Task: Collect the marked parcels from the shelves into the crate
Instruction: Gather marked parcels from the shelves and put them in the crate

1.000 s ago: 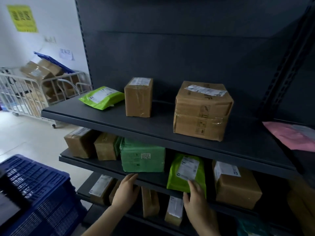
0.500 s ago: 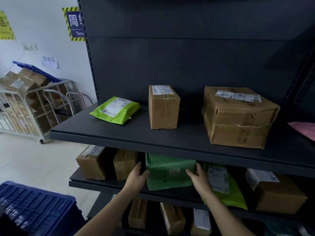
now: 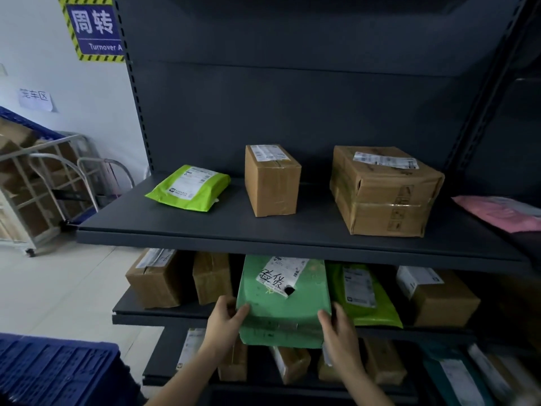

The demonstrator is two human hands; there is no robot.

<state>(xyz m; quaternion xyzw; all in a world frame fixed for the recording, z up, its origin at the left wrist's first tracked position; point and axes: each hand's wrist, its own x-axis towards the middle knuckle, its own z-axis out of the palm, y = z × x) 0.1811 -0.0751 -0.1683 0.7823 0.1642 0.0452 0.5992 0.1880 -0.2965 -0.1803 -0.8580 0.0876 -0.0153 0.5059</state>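
— Top shelf [image 3: 164, 221], left to right?
— Flat mailer [image 3: 188, 187], small box [image 3: 270, 181], large box [image 3: 383, 191]; a second mailer [image 3: 503, 213] at the far right edge.
— Middle shelf [image 3: 152, 312], underneath?
— Corner box [image 3: 158, 281] and narrow box [image 3: 212, 276] at left, then the marked parcel [image 3: 281, 309], jutting over the front edge, left hand [image 3: 225, 317] at its left side, right hand [image 3: 336, 328] at its right. Leaning mailer [image 3: 363, 294] just beside it on the right, end box [image 3: 439, 298] beyond.
— And the crate [image 3: 58, 373]?
— Bottom left, before the shelves; cart [image 3: 38, 183] farther back, by the wall.
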